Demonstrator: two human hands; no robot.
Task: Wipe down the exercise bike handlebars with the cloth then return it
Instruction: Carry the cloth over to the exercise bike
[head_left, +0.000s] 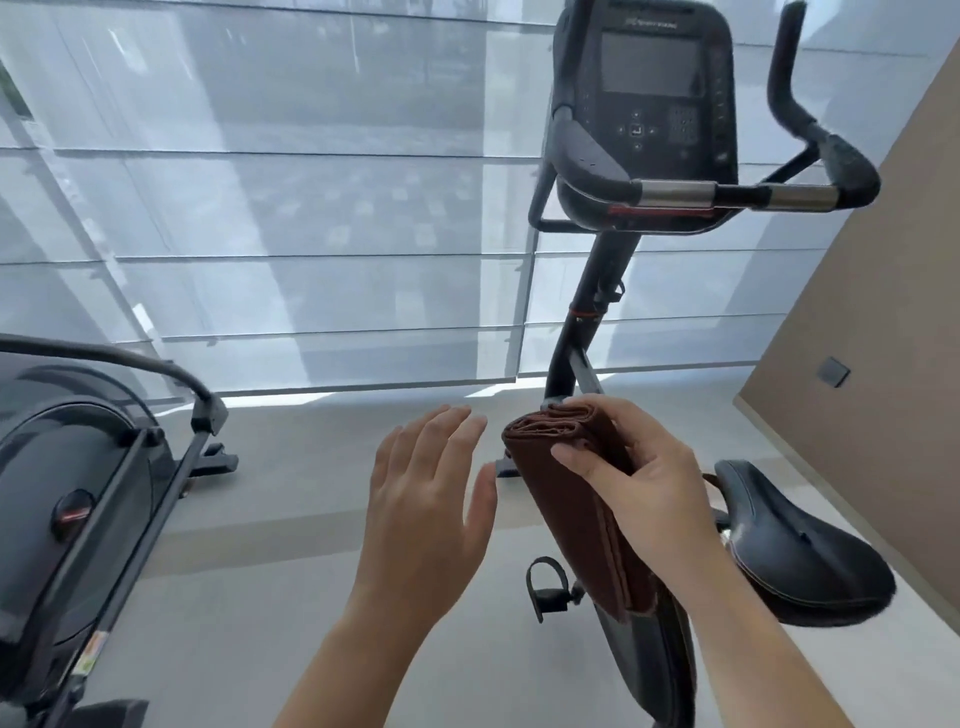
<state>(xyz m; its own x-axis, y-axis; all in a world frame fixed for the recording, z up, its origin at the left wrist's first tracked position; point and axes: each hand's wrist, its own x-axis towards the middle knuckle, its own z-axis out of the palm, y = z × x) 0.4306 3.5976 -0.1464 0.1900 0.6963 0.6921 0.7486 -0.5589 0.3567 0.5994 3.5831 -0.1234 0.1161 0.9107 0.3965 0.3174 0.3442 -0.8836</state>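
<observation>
Your right hand (644, 488) grips the folded brown cloth (571, 499) at centre frame; your left hand (431, 499) hovers open beside it at 9 o'clock, not touching. The handlebars (727, 193) sit at 1 o'clock.

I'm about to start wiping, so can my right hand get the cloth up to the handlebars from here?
Probably yes: the right hand holds the folded cloth, and nothing blocks the way up to the handlebars.

console (647, 93): lettering and button marks are showing too blurred to read
handlebars (737, 195): upper ends are running past the top edge
cloth (576, 509): its right side is lying hidden under the right hand (649, 493)
elliptical machine (67, 509): is being cut off at the left edge
</observation>
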